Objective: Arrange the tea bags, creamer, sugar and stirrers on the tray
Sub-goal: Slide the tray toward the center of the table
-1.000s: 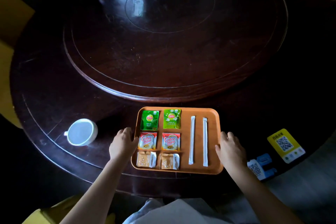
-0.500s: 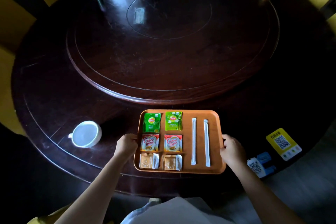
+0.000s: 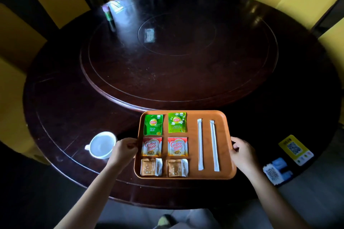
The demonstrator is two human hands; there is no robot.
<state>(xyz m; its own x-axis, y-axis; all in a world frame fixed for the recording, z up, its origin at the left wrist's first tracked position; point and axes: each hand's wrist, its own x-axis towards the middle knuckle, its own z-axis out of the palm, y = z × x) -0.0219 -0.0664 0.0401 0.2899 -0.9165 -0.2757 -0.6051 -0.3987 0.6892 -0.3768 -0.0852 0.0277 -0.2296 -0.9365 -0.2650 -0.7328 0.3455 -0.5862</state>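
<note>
An orange tray is sitting at the near edge of a dark round table, just in front of the raised turntable. On it, two green tea bags are lying side by side along the far edge at the left. Two red creamer packets are lying in the row below them, and two tan sugar packets are lying nearest the person. All six are flat and apart from one another. To their right, two white wrapped stirrers are lying parallel, running from the far edge toward the near edge.

The left hand is gripping the tray's left rim, fingers curled shut around it. The right hand is gripping the right rim the same way, thumb on top.

A white cup is standing on the table just left of the left hand. Right of the tray, a yellow QR card and a blue-and-white one are lying near the table's edge. Yellow chairs are standing around the far side.
</note>
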